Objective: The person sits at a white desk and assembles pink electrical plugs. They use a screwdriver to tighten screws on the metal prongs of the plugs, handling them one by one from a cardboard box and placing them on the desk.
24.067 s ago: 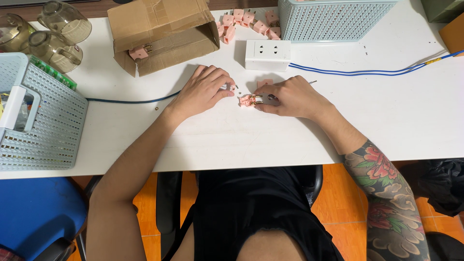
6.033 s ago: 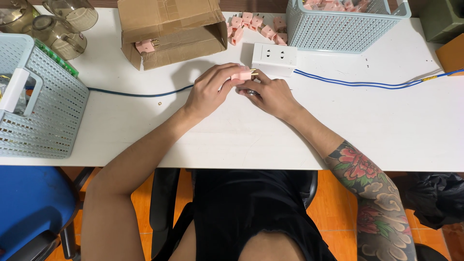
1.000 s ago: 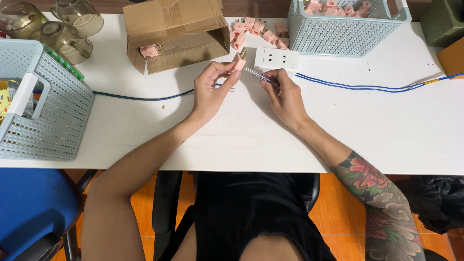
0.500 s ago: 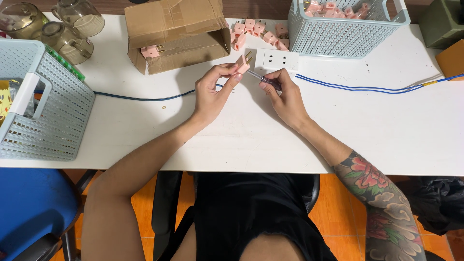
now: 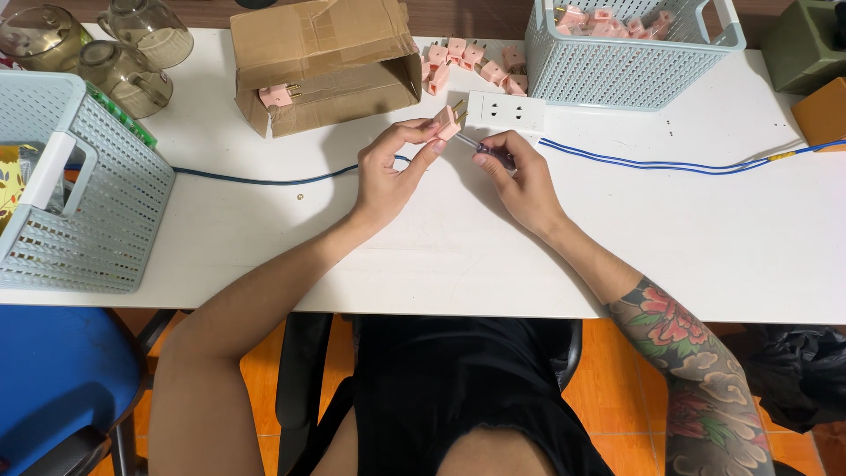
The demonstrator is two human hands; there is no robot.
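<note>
Pink plug (image 5: 447,122) pinched in left hand (image 5: 392,172) grip, small screwdriver (image 5: 480,146) clasped in right hand (image 5: 524,181), tip against plug.

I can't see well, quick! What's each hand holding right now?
Left hand: closed on a pink plug.
Right hand: closed on a small screwdriver, tip at the plug.

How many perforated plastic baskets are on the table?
2: one basket at the table's left edge, another basket at the far side holding pink plugs. Others may sit out of view.
</note>
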